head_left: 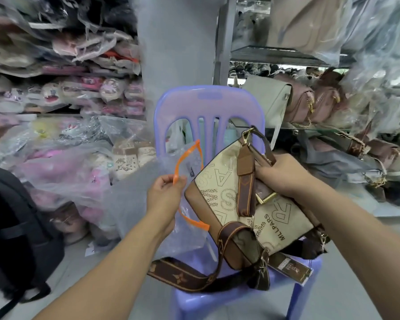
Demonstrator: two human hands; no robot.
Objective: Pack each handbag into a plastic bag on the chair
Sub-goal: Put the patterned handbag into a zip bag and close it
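Hands: two, both bare, one on each side of the chair.
Left hand: its fingers pinch the orange edge of the plastic bag and hold the mouth open.
Right hand: its fingers are curled around the top of the handbag, and it holds the handbag up.
Handbag: one. It is tan and brown with big letters on it. It hangs tilted in the air over the chair seat. Its low left corner is right at the open mouth of the plastic bag. I cannot tell if the corner is inside.
Plastic bag: one. It is see-through and hangs down from the left hand, just beside the handbag.
Strap: one wide brown strap with a flower print. It drops from the handbag and lies on the front of the seat.
Tag: one paper tag under the handbag.
Chair: one purple plastic chair in the middle.
Backpack: one black one on the floor at the left.
Right shelf: one grey bag and two pink bags side by side. There are more under plastic, too blurry to count.
Left shelves: many soft things wrapped in plastic, too many to count.
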